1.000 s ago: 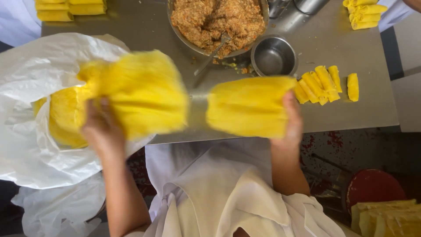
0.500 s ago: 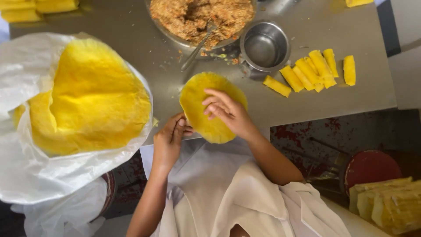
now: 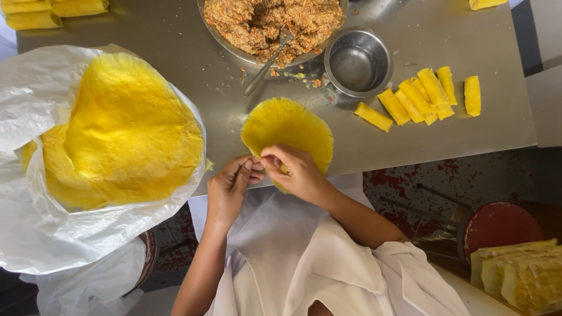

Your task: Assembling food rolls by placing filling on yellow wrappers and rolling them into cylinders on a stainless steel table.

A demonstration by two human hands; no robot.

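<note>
A round yellow wrapper (image 3: 285, 130) lies flat on the steel table (image 3: 175, 58) near its front edge. My right hand (image 3: 295, 171) rests on the wrapper's near edge with its fingers pinching it. My left hand (image 3: 231, 190) touches the same edge from the left, fingertips meeting the right hand's. A stack of the same yellow wrappers (image 3: 126, 137) lies on white plastic (image 3: 35, 105) at the left.
A wide metal bowl of brown filling (image 3: 272, 20) with a spoon (image 3: 266, 63) stands at the back, a small empty steel bowl (image 3: 357, 61) beside it. Several yellow rolls (image 3: 418, 96) lie at the right, more at the back left (image 3: 52, 11). A red stool (image 3: 497, 225) stands below.
One wrapper was lifted off the stack and laid flat on the table. Both hands have moved to its near edge.
</note>
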